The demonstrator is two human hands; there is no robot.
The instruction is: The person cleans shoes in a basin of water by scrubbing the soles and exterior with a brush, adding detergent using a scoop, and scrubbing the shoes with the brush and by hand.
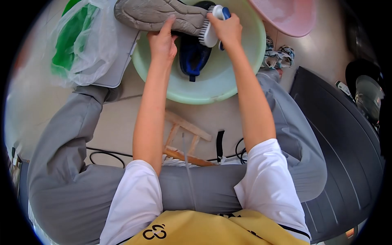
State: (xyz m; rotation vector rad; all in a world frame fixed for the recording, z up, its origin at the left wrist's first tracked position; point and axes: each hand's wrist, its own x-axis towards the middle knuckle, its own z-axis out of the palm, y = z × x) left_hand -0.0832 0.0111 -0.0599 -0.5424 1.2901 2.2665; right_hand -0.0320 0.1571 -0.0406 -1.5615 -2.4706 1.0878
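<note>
My left hand [164, 43] grips a shoe [163, 15] by its side, its grey sole facing up, thumb pressed on the sole. In my right hand [227, 30] is a scrubbing brush [210, 32] with a white body, a blue handle part and white bristles. The bristles touch the end of the sole. Beneath, inside a pale green basin [175, 92], a dark shoe with blue lining [193, 57] lies with its opening up. The held shoe hides part of the basin.
A pink basin [292, 16] stands at upper right, near a patterned sandal [281, 57]. On the left, a plastic bag with green inside [77, 45] lies on a grey lid [116, 67]. A small wooden stool [183, 141], black cables and a dark panel [335, 151] are close to my legs.
</note>
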